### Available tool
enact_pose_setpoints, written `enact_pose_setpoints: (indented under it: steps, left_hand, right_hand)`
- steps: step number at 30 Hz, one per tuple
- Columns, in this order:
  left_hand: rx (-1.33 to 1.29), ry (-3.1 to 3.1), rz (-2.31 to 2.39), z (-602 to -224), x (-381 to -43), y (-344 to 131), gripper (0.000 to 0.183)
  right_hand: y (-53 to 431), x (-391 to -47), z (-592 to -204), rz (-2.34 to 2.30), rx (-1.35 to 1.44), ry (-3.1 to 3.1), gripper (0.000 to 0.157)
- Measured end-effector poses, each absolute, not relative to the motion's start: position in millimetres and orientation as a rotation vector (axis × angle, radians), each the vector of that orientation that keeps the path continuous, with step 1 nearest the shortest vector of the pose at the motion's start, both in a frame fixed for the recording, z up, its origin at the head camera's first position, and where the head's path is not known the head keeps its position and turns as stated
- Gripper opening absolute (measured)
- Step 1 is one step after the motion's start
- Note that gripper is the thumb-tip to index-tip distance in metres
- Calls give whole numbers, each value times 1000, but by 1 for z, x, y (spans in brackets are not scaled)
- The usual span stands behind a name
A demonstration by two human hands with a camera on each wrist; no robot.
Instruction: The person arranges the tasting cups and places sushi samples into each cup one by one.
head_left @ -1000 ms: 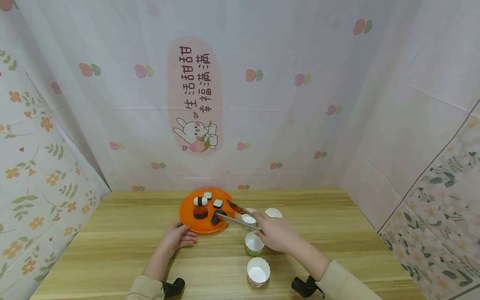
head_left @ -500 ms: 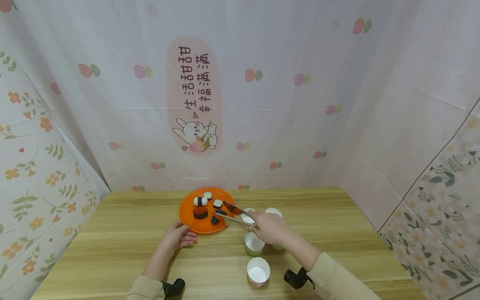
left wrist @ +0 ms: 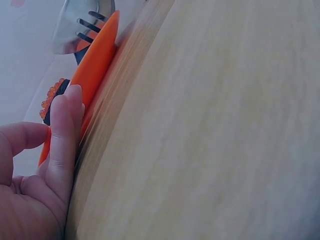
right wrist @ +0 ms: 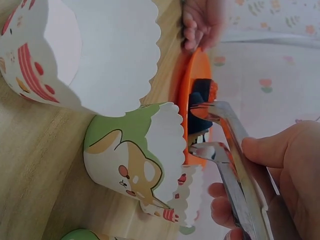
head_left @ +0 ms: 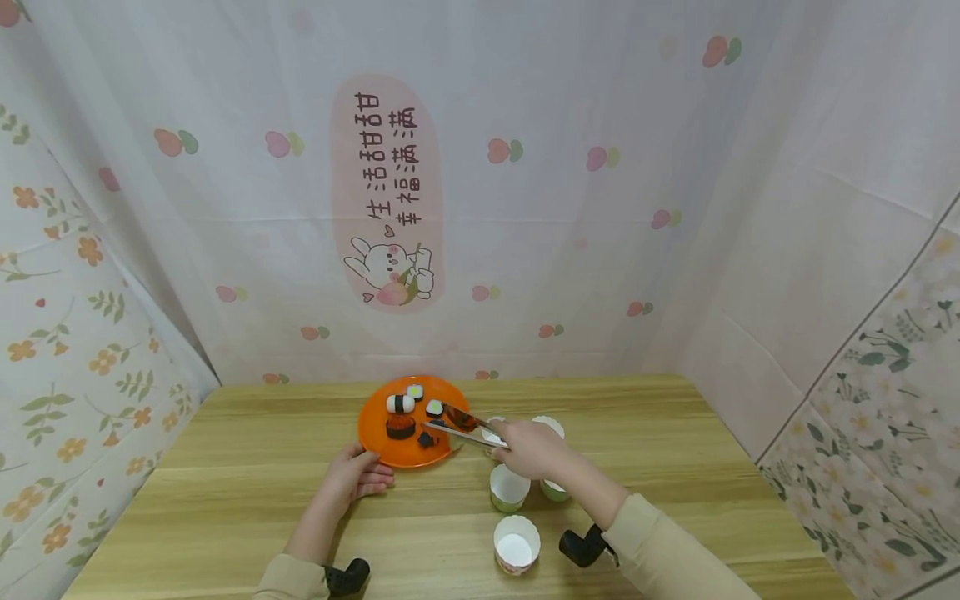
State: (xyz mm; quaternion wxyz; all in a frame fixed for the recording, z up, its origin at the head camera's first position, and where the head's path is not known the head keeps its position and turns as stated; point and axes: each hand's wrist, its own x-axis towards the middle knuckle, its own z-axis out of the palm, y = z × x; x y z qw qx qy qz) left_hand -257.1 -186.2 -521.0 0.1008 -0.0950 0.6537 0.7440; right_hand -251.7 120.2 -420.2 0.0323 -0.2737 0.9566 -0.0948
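An orange plate (head_left: 411,458) holds several toy sushi pieces. My left hand (head_left: 352,477) pinches its near-left rim, thumb above and fingers along the outside in the left wrist view. My right hand (head_left: 534,450) grips metal tongs (right wrist: 231,185), which reach over the plate's right side. In the right wrist view, the tong tips stand either side of a dark sushi piece (right wrist: 198,120). Also on the plate are a roe-topped sushi (head_left: 401,427), a white piece with a black band (head_left: 401,404) and two small rolls (head_left: 435,408), (head_left: 415,392).
Several paper cups stand right of the plate: a white one (head_left: 517,543) in front, a green one (head_left: 509,488) behind it, others beside and under my right hand. A patterned curtain (head_left: 480,250) hangs behind the wooden table (head_left: 247,483).
My right hand has moved left, bringing the tongs farther over the plate. The gap between the tong arms has narrowed around the dark piece. My left hand stays at the rim.
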Motion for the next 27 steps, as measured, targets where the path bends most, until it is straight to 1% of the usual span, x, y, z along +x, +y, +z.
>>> enact_pose_setpoints:
  steps: [12, 21, 27]
  left_hand:
    - [-277, 1968, 2204, -520, -256, -184, 29]
    - [-271, 1963, 2203, -518, -257, -185, 31]
    - [-279, 1954, 2193, -519, -256, -185, 32]
  right_hand:
    - [109, -259, -423, -277, -880, 2878, 46]
    - [110, -260, -428, -328, -899, 2887, 45]
    - [113, -258, -432, -322, -963, 2908, 43]
